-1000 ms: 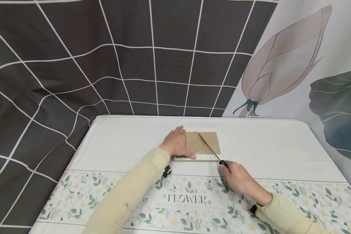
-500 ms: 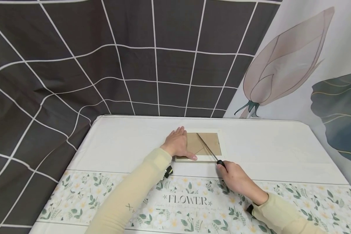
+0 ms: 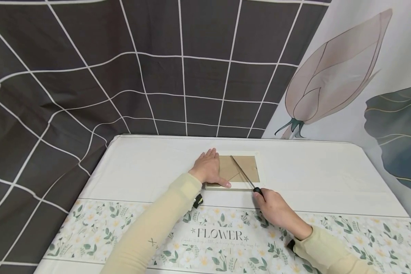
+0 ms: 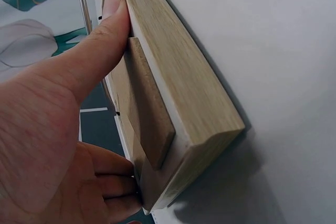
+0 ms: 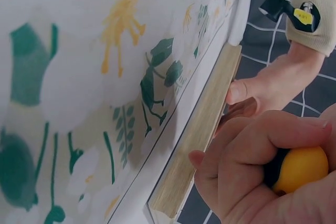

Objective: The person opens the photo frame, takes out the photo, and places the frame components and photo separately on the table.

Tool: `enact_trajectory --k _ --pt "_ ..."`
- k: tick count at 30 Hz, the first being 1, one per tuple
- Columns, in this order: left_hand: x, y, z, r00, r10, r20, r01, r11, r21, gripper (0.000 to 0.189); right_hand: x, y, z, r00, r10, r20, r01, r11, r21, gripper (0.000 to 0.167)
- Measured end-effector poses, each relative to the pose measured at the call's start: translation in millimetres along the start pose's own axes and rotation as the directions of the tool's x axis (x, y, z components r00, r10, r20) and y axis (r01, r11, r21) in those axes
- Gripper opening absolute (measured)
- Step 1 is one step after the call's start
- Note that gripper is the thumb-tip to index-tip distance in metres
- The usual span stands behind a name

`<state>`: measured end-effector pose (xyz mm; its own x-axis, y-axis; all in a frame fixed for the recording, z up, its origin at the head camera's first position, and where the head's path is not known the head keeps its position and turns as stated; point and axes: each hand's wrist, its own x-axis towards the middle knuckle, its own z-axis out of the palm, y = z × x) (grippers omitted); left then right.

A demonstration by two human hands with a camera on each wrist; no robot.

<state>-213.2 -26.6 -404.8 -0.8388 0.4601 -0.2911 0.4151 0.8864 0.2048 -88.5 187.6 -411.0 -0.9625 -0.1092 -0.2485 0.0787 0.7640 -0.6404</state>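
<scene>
A picture frame (image 3: 238,185) with a pale wooden rim lies back side up on the white part of the cloth. A brown backing board (image 3: 248,163) fills its middle. My left hand (image 3: 207,167) is spread over the frame's left end, thumb along the near rim and fingers toward the far one. Beside that thumb, in the left wrist view, a brown board piece (image 4: 147,103) stands out from the back. My right hand (image 3: 275,207) grips a screwdriver (image 3: 246,178) by its black and yellow handle (image 5: 302,169). Its long shaft slants across the backing board, tip near the far rim.
A white cloth with a flowered band (image 3: 219,243) reading FLOWER covers the table. Behind it hangs a dark gridded curtain (image 3: 150,76), and a flower-print curtain (image 3: 328,83) hangs at the right. A wrist camera (image 3: 198,200) sits by the left cuff.
My right hand has shifted slightly left with the screwdriver, whose shaft stays across the backing board. My left hand keeps its place on the frame.
</scene>
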Motion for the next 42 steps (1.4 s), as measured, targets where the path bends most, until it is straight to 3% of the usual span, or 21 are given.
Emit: enact_trajectory --k 30,42 --pt "0.6 -0.6 0.5 1.000 -0.004 0.000 0.004 1.000 0.002 0.131 0.3 1 8 1.000 0.023 0.007 -0.023 0.999 0.034 0.031" --pt "1.0 2.7 -2.0 1.000 -0.010 0.028 0.009 0.999 0.036 0.130 -1.2 1 15 0.999 0.048 0.006 -0.048 0.985 0.168 0.034"
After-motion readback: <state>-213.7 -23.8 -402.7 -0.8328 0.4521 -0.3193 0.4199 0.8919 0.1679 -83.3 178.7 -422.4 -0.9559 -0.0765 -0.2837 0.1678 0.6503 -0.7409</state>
